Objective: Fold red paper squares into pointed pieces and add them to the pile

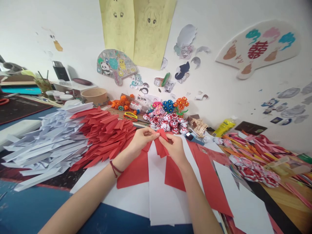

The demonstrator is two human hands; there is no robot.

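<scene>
Both hands pinch one small folded piece of red paper (161, 150) in the middle of the view. My left hand (143, 139) is closed on its upper left edge. On the right side, the thumb and fingers of my right hand (175, 148) are closed on it too. Below the hands lie red paper sheets (135, 172) and white paper strips (158, 191). A heap of folded red paper strips (104, 130) sits left of my left hand. Beside that is a larger heap of folded white paper strips (56, 139).
Behind the hands stand red-and-white paper balls (168, 122) and colourful flowers (168, 105). A smartwatch (191, 137) lies right of them, near a yellow bottle (224, 126). Coloured strips (258, 146) cover the right side. A round wooden container (94, 96) and black flask (60, 71) stand back left.
</scene>
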